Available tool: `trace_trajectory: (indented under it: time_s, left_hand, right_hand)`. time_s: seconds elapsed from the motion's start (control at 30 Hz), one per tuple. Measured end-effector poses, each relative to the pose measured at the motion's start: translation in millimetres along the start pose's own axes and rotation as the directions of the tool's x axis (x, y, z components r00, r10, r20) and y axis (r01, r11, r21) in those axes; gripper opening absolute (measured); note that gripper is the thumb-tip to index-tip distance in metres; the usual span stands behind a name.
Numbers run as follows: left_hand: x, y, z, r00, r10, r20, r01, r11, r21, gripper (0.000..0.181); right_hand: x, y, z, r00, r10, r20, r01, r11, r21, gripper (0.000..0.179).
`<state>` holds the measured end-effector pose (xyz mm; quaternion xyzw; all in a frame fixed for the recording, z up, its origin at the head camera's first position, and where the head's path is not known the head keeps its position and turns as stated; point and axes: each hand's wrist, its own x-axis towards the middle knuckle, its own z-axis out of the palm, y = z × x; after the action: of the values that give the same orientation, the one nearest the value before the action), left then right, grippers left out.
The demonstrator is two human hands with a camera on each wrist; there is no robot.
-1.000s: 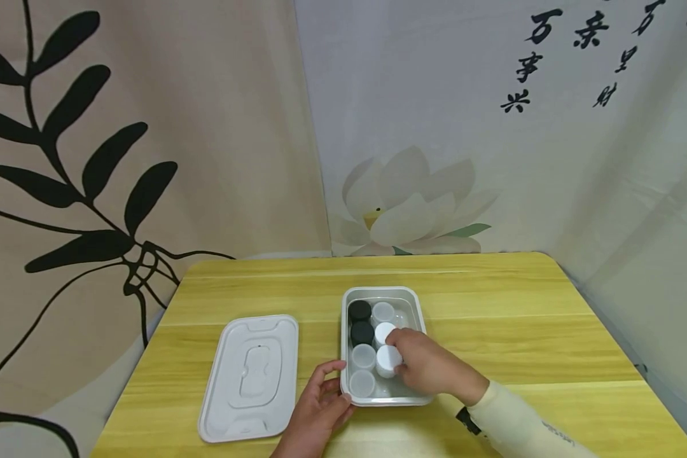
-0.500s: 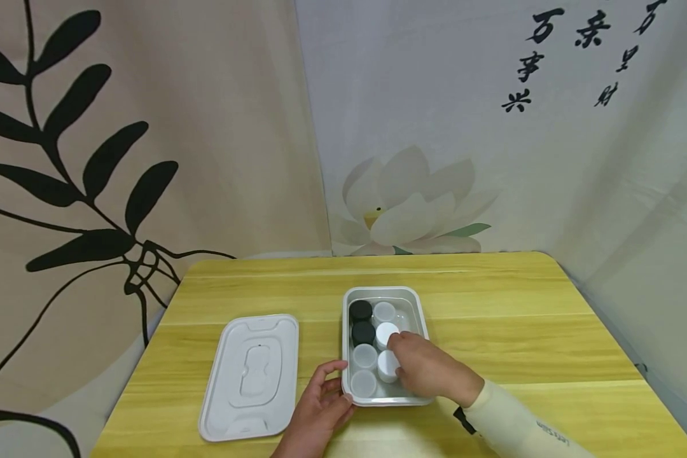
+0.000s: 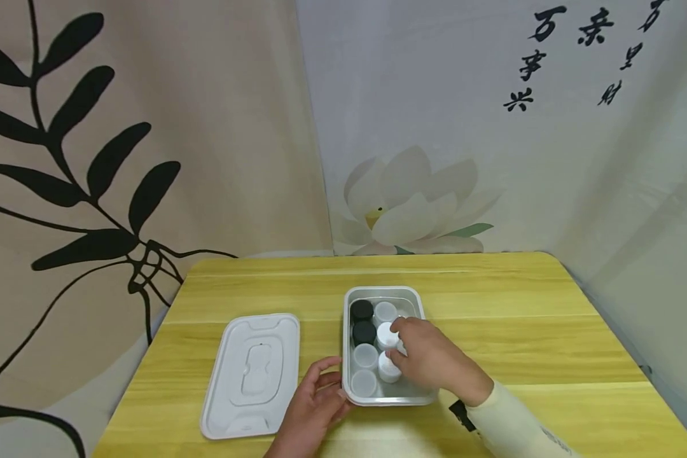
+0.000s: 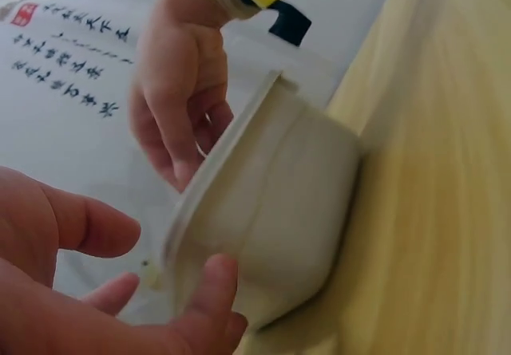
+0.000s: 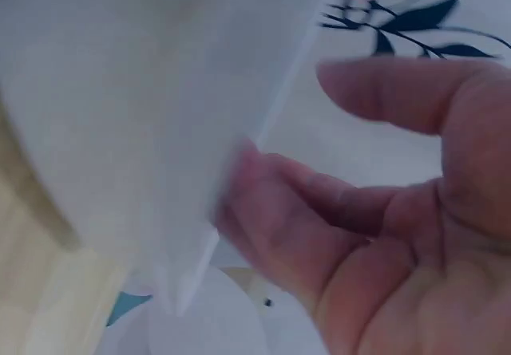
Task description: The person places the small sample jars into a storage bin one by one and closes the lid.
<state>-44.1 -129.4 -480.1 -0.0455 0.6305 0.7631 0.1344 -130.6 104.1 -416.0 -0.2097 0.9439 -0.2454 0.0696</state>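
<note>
In the head view, an open pale box [image 3: 349, 299] stands on the table with several small round lidded containers inside. Two black-topped ones [image 3: 362, 321] sit at the far left, two bright white-topped ones [image 3: 388, 367] on the right side, and translucent ones [image 3: 364, 383] fill other places. Above the white tops is my right hand [image 3: 429, 356], thumb and index finger apart; no container is seen between them in the right wrist view. My left hand [image 3: 317, 404] lies at the near left corner, a fingertip [image 4: 215, 279] against or close to the outer wall.
A pale rectangular lid [image 3: 252, 375] lies flat on the wooden table [image 3: 521, 318], left of the box. Behind the table hangs a printed curtain [image 3: 412, 127] with a leaf pattern, a flower and writing. A dark strap [image 3: 461, 415] goes round the right wrist.
The near white-topped container went slightly lower in the box, and my right thumb and index finger have since spread apart above it. My left hand shifted slightly left.
</note>
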Motion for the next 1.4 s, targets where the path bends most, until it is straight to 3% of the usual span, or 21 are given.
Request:
trace_trajectory:
  time_s: [0.13,0.23,0.37,0.47,0.6,0.73,0.9,0.97,1.03,1.17,1.27,1.37,1.4]
  left_hand:
    - [-5.5,11.3,-10.8,0.997,0.019,-0.080,-0.014,0.997,0.070,0.058]
    - [-10.3,20.3,-23.2,0.987,0.033,-0.155,-0.016,0.994,0.106,0.050]
    - [-16.4,30.9,-45.2,0.961,0.057,-0.272,-0.009,0.984,0.176,0.041]
    - [-18.9,37.8,-65.5,0.936,0.048,-0.348,0.027,0.978,0.208,0.039]
    - [-22.8,45.3,-93.4,0.891,-0.014,-0.454,0.140,0.959,0.245,0.040]
    - [-27.2,43.5,-122.6,0.826,-0.036,-0.563,0.267,0.904,0.333,0.040]
    - [-32.4,31.7,-163.1,0.727,-0.005,-0.687,0.376,0.840,0.391,0.044]
    - [-35.2,27.0,-178.4,0.704,-0.009,-0.710,0.416,0.816,0.402,0.046]
    - [-37.4,23.0,-189.8,0.697,-0.020,-0.716,0.450,0.790,0.416,0.048]
    - [-40.4,17.8,-202.4,0.735,-0.056,-0.676,0.489,0.735,0.470,0.055]
    - [-38.1,11.2,-205.1,0.746,-0.087,-0.660,0.486,0.748,0.452,0.056]
    - [-34.6,5.0,-203.8,0.741,-0.112,-0.662,0.466,0.796,0.386,0.052]
    - [-33.4,3.4,-202.5,0.732,-0.123,-0.670,0.463,0.811,0.357,0.051]
  right_hand:
    - [-1.1,-9.0,-7.5,0.996,-0.047,-0.080,0.056,0.991,0.118,0.025]
    - [-3.1,-20.9,-5.1,0.993,-0.085,-0.080,0.103,0.960,0.260,0.026]
    - [-7.3,-41.7,8.6,0.989,-0.140,-0.038,0.141,0.871,0.471,0.032]
    - [-8.8,-57.9,23.6,0.987,-0.159,0.007,0.120,0.771,0.625,0.034]
    - [-7.3,-76.8,48.7,0.987,-0.146,0.071,0.040,0.644,0.764,0.034]
    - [-5.7,-90.3,74.2,0.988,-0.125,0.087,-0.004,0.549,0.836,0.036]
    - [-4.2,-99.0,99.4,0.989,-0.079,0.123,-0.062,0.532,0.845,0.038]
    - [-3.2,-100.6,109.0,0.987,-0.069,0.142,-0.084,0.530,0.844,0.039]
    - [-2.4,-101.1,118.3,0.987,-0.060,0.151,-0.098,0.519,0.849,0.043]
    - [-1.5,-99.4,134.4,0.989,-0.037,0.141,-0.104,0.499,0.860,0.042]
    - [-0.6,-99.4,145.1,0.992,-0.001,0.123,-0.108,0.478,0.872,0.038]
    - [0.9,-99.9,152.5,0.994,0.033,0.101,-0.104,0.483,0.869,0.036]
    - [1.6,-99.9,154.5,0.994,0.045,0.103,-0.111,0.483,0.869,0.036]
